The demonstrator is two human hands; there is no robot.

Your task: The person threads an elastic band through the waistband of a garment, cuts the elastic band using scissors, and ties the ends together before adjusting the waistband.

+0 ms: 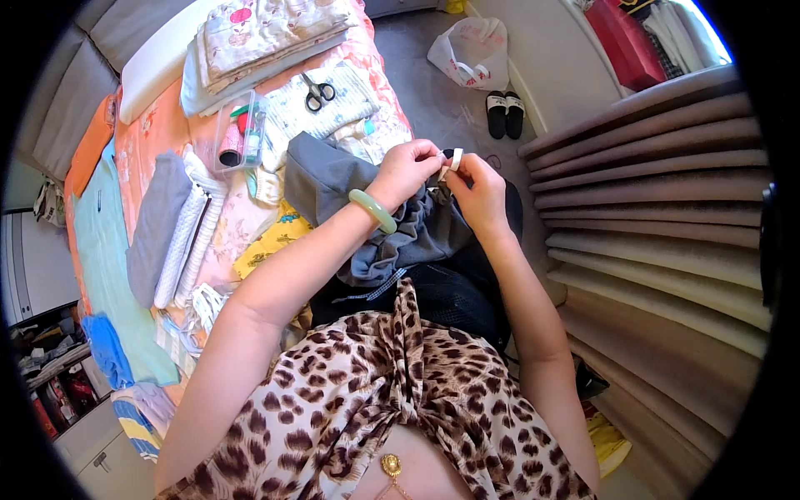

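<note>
A narrow white band [457, 158], looped at its end, is pinched between the thumb and fingers of my right hand [481, 193]. My left hand [406, 172] meets it from the other side, its fingertips closed together close to the band; whatever they grip is too small to make out. A pale green bangle [372, 211] circles my left wrist. Under both hands, gray cloth [400, 237] lies gathered and crumpled across my lap, one part spreading onto the bed. A thin checked strip [385, 286] shows at its lower edge.
On the bed, black-handled scissors [318, 93] rest on folded cloth beside a clear box [240, 132] of sewing things. Folded gray cloth [158, 225] and a patterned stack [267, 37] lie farther left. Slippers [505, 115] and a white plastic bag [472, 54] are on the floor; a curtain [650, 192] hangs right.
</note>
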